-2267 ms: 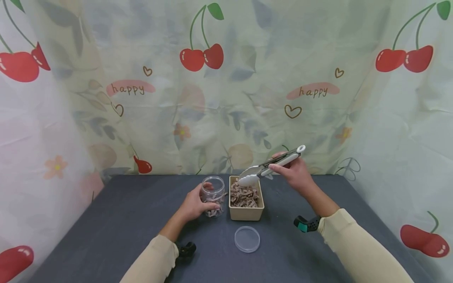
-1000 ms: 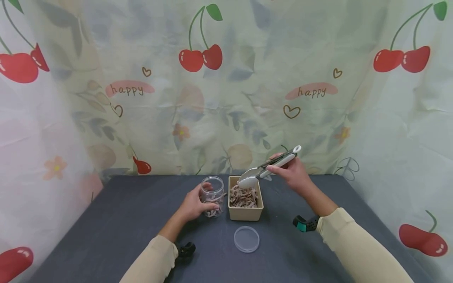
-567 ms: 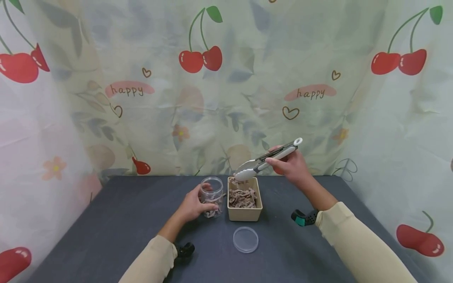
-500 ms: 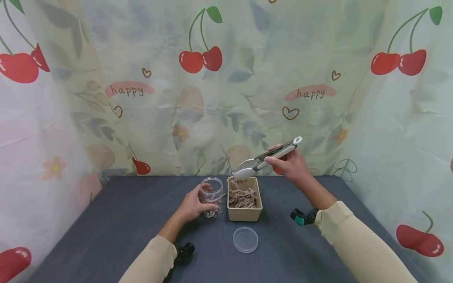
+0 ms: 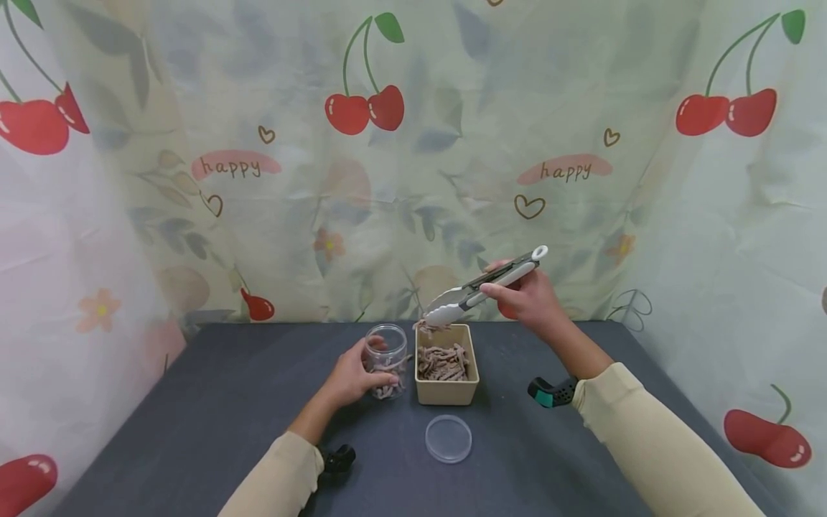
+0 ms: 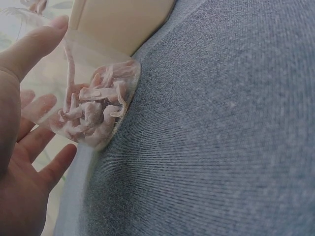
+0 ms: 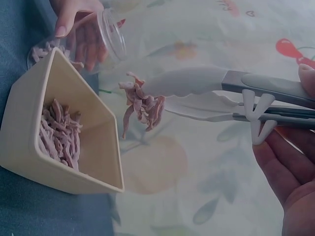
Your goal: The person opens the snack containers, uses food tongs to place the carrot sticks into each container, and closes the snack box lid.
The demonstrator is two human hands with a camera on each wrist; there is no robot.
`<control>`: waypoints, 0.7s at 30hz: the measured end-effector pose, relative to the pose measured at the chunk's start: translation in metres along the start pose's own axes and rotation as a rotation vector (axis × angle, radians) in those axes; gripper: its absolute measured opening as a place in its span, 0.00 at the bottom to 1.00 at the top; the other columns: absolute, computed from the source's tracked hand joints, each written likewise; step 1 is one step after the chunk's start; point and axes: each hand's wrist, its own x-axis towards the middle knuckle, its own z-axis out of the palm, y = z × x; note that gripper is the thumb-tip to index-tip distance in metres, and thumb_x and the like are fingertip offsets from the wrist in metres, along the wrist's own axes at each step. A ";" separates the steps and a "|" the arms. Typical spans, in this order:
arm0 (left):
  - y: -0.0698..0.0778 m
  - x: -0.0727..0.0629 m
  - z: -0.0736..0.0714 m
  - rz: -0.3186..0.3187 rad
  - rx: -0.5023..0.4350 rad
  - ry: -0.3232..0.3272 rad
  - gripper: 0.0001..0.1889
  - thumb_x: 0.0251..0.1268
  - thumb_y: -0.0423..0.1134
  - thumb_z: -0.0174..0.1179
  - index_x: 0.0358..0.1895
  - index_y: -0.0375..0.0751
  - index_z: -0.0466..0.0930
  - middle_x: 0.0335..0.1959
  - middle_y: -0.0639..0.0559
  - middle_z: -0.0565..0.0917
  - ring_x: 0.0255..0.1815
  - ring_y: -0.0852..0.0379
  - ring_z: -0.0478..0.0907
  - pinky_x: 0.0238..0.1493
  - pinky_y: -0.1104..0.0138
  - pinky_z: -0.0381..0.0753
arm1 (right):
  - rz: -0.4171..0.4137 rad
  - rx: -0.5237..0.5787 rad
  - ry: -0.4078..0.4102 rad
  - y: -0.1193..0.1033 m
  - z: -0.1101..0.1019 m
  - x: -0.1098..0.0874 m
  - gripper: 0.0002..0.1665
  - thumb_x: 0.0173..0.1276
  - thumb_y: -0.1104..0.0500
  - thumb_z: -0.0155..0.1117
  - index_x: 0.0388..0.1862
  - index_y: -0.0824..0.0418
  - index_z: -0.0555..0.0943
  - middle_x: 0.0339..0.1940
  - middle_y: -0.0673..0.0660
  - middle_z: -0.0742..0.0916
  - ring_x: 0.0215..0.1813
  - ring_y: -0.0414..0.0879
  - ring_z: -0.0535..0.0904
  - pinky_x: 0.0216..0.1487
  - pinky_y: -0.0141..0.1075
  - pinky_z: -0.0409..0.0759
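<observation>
My left hand (image 5: 349, 375) grips a clear jar (image 5: 395, 360) standing on the table. In the left wrist view, several pale brown strips lie at the bottom of the jar (image 6: 93, 110), with the thumb and fingers around its sides. My right hand (image 5: 535, 300) holds white-and-grey tongs (image 5: 446, 314) over the far end of a beige box (image 5: 447, 393). A clump of brownish strips (image 7: 142, 103) is pinched at the tongs' tips, above the box's rim. More strips (image 5: 443, 364) fill the near part of the box.
A clear round lid (image 5: 449, 439) lies flat on the dark table (image 5: 245, 416), in front of the box. The jar stands just left of the box. A printed curtain (image 5: 413, 179) hangs behind the table and along both sides.
The tongs have risen from the strips in the box and shifted slightly left, carrying a clump. My left hand and the jar stay in place.
</observation>
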 end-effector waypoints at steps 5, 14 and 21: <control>0.000 0.000 0.000 -0.004 0.006 -0.003 0.38 0.45 0.44 0.79 0.62 0.43 0.72 0.56 0.53 0.79 0.53 0.52 0.75 0.53 0.51 0.73 | -0.024 0.000 0.019 0.021 -0.002 0.006 0.17 0.64 0.67 0.68 0.50 0.74 0.79 0.45 0.69 0.84 0.37 0.35 0.81 0.39 0.29 0.77; 0.000 -0.001 0.001 -0.002 0.006 0.001 0.38 0.45 0.43 0.79 0.62 0.40 0.72 0.56 0.52 0.80 0.53 0.51 0.75 0.53 0.52 0.72 | -0.057 0.001 0.011 0.026 0.002 0.012 0.17 0.63 0.62 0.71 0.48 0.68 0.81 0.41 0.62 0.86 0.36 0.41 0.82 0.39 0.32 0.77; 0.002 0.000 -0.001 -0.001 0.000 -0.001 0.39 0.43 0.42 0.79 0.62 0.40 0.72 0.55 0.53 0.80 0.52 0.52 0.75 0.52 0.53 0.72 | -0.073 0.016 0.024 0.022 0.002 0.014 0.17 0.63 0.65 0.70 0.50 0.69 0.81 0.41 0.65 0.85 0.35 0.40 0.82 0.39 0.31 0.77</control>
